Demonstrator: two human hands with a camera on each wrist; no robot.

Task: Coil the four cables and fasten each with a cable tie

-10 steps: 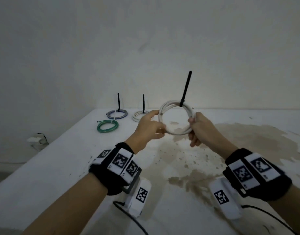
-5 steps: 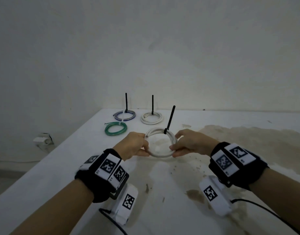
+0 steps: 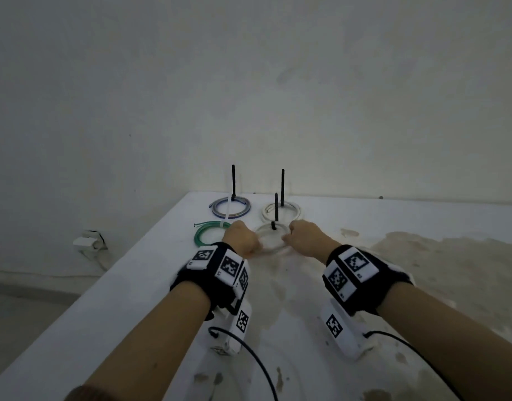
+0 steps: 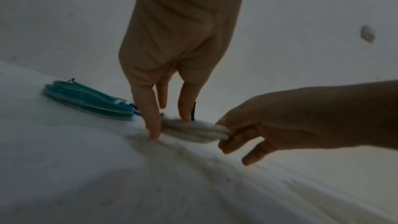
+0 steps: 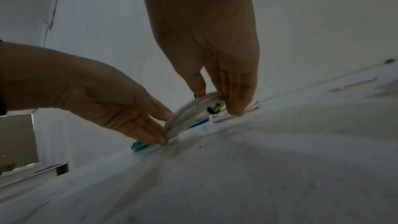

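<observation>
1. White cable coil w/ upright black cable tie sits low at the table, beside green coil.
2. Left hand & right hand pinch opposite rims.
3. Probably light, springy, smooth; best held at the rim near the tie.
4. Round loops; stained matte tabletop.

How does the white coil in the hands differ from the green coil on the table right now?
The white coil is pale; the green coil is teal-green. The white coil is held at its sides by the left hand and right hand; the green coil lies untouched to its left. The white coil's black tie tail stands upright; the green coil carries a whitish tie. Both are tied rings, low at the table.
</observation>
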